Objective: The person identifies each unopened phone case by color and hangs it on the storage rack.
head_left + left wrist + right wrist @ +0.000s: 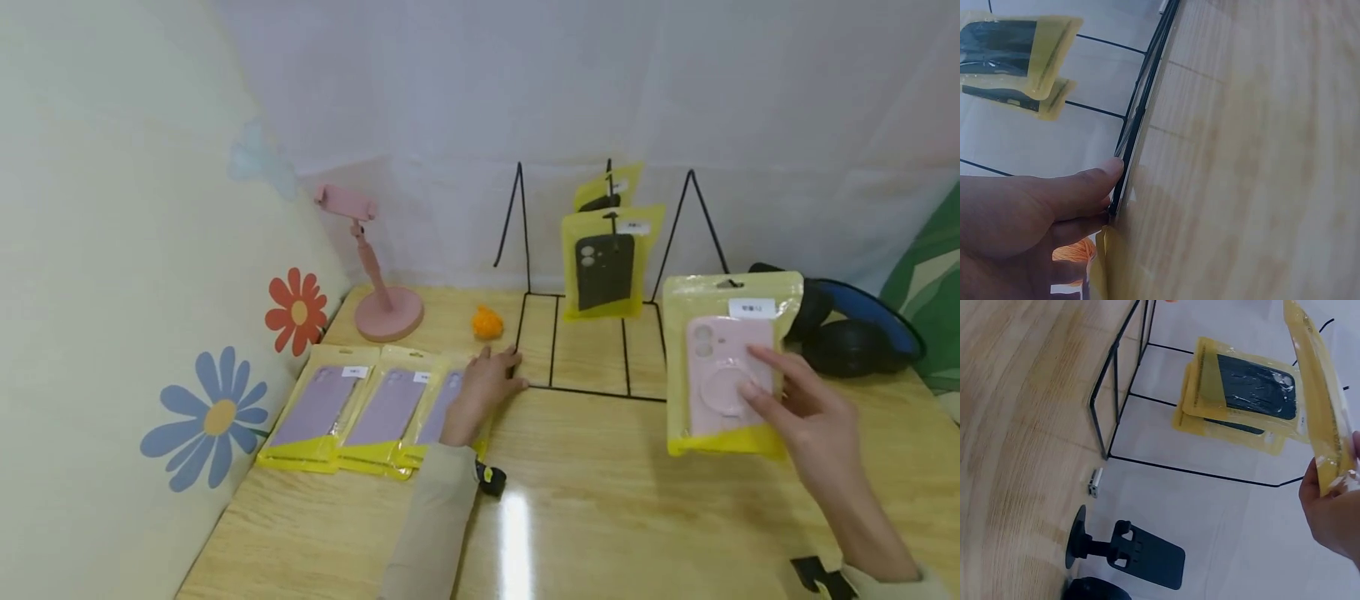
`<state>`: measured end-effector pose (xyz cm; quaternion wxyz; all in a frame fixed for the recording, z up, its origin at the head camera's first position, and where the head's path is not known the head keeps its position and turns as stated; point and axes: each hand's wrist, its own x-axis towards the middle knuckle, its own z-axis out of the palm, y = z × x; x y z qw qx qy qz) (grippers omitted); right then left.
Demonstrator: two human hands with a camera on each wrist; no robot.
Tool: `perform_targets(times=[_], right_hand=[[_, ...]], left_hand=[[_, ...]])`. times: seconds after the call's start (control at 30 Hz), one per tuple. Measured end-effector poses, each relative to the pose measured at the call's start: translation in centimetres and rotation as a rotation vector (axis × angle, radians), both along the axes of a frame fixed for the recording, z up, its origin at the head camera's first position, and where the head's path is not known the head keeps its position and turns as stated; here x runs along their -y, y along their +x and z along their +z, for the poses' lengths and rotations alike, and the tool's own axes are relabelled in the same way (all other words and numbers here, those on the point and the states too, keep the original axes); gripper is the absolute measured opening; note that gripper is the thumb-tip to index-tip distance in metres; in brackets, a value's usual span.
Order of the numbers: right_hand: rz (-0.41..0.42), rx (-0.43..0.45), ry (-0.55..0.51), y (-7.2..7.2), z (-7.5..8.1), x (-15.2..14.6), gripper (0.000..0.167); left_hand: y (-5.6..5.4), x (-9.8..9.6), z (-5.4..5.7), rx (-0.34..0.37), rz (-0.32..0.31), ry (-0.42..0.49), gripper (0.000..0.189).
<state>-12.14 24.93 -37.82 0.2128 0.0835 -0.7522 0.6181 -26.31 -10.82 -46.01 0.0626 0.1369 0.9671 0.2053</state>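
My right hand holds up a yellow-edged clear pouch with a pink phone case inside, thumb and fingers pinching its right side. The pouch hangs upright in front of the right end of a black wire display rack. At the rack's front left corner, my left hand pinches the wire between thumb and finger. Two pouches with black phone cases hang one behind the other on the rack's middle hook. Several pouches with purple phone cases lie at the left, the nearest partly hidden by my left hand.
A pink phone stand stands at the back left, with an orange lump beside it. Black headphones lie at the right. The right wrist view also has a black phone stand and a small white object.
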Motion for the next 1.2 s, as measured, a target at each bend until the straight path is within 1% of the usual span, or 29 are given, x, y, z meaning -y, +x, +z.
perform_targets(times=[0.1,0.17,0.27,0.3,0.37,0.47,0.53,0.6,0.63,0.8,0.9,0.97,1.07,1.13,1.2], right_hand=[[-0.069,0.044,0.096,-1.2,-0.1,0.0,0.044],[-0.078,0.046,0.104,-2.2,-0.3,0.0,0.043],[-0.046,0.020,0.017,-3.4,-0.7,-0.1,0.041],[-0.031,0.011,-0.028,-3.6,-1.0,-0.2,0.041],[-0.030,0.004,-0.069,-3.8,-1.4,-0.3,0.041],[-0.066,0.020,-0.072,-3.9,-1.6,-0.3,0.041],[-0.068,0.027,-0.090,-4.6,-1.5,-0.1,0.042],[-0.074,0.019,-0.112,-5.8,-1.2,0.1,0.041],[-0.067,0.011,-0.142,-6.5,-1.1,0.2,0.040],[-0.061,-0.010,-0.300,-9.7,-0.9,0.5,0.033],[-0.056,-0.010,-0.359,-11.5,-0.7,0.5,0.031],[-0.058,-0.023,-0.365,-12.7,-0.6,0.6,0.030],[-0.074,-0.035,-0.327,-14.4,-0.3,0.7,0.028],[-0.091,-0.033,-0.300,-15.2,-0.1,0.8,0.026],[-0.109,-0.022,-0.304,-15.6,-0.2,0.8,0.023]], left_hand=[[-0.1,0.1,0.2,-0.003,-0.004,-0.005,0.056],[0.0,0.0,0.2,0.009,-0.004,-0.012,0.057],[0.2,-0.3,0.1,0.030,-0.001,-0.006,0.057],[0.3,-0.4,0.0,0.039,-0.002,-0.004,0.057],[0.5,-0.6,0.0,0.056,-0.010,0.003,0.058],[0.6,-0.7,-0.2,0.039,-0.013,-0.005,0.057],[0.5,-0.6,-0.1,0.011,-0.004,-0.020,0.056],[0.4,-0.5,-0.1,-0.013,0.012,-0.029,0.055],[0.3,-0.4,0.0,-0.015,0.017,-0.028,0.055],[0.3,-0.2,0.3,0.033,0.014,-0.005,0.057],[0.4,-0.1,0.4,0.040,0.013,0.004,0.058],[0.5,-0.1,0.4,0.033,0.018,0.005,0.058],[0.6,-0.1,0.5,0.012,0.018,0.003,0.058],[0.6,-0.1,0.6,0.008,0.016,0.000,0.058],[0.7,-0.2,0.6,0.008,0.010,-0.001,0.058]])
